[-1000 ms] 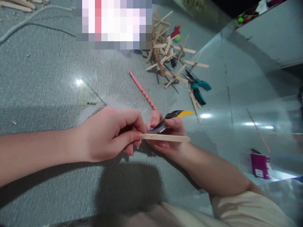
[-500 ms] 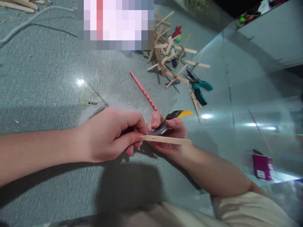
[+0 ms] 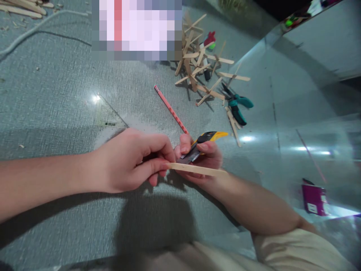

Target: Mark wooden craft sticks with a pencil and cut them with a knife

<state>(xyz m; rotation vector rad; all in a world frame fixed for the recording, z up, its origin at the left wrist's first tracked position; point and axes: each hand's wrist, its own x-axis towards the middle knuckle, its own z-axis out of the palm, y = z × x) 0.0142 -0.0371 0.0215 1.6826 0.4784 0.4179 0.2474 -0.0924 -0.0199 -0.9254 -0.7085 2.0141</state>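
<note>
My left hand (image 3: 126, 162) comes in from the left edge, its thumb and fingers pinching one end of a flat wooden stick (image 3: 197, 169). The stick points right, tilted slightly down, across the front of my right hand (image 3: 204, 156). In that hand is a yellow and black utility knife (image 3: 207, 140), its blade (image 3: 191, 153) lying just above the stick near my left fingertips. Whether the blade touches the wood cannot be made out. Behind the hands lies a pink pencil (image 3: 170, 109), and a clear set square (image 3: 108, 113) rests beyond my left hand.
Crossed wooden sticks (image 3: 194, 71) are heaped at the back, beside teal-handled pliers (image 3: 238, 107) and loose sticks (image 3: 233, 126). A cable (image 3: 42, 18) and more sticks (image 3: 22, 9) lie at the far left. At right sits a purple packet (image 3: 314, 199).
The free end of the stick has dipped slightly, and the knife has shifted a little to the left. Both hands keep their hold and have barely moved.
</note>
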